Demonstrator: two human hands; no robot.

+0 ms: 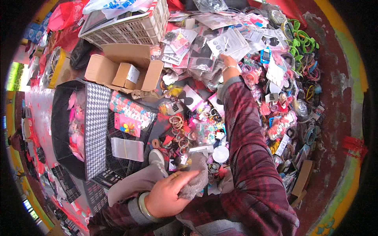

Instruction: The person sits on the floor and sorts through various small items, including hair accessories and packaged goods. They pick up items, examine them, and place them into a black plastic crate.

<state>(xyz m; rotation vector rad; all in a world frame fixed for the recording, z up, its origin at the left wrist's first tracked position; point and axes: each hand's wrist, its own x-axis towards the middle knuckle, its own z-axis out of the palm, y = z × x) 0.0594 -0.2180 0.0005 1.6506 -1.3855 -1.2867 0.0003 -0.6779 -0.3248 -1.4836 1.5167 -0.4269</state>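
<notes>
Near the bottom middle, my left hand [167, 197] is closed around a fuzzy grey piece of fabric [196, 179], its index finger lying along the top. My right hand [230, 65] reaches far forward into the heap, fingers at the lower edge of a clear plastic packet [229, 44] with a white printed card. The fingertips look pinched on it, though they are partly hidden. Around this packet lie several flat carded packets [179, 47]. Below my right forearm's left side are loose hair ties [177, 122] and small colourful accessories.
An opened cardboard box [98, 72] with a smaller box inside stands left of the heap, before a white plastic crate [130, 29]. A black houndstooth bin [96, 129] holds pink packets. Green plastic pieces [301, 39] lie at far right. A shoe [156, 158] rests beside the heap.
</notes>
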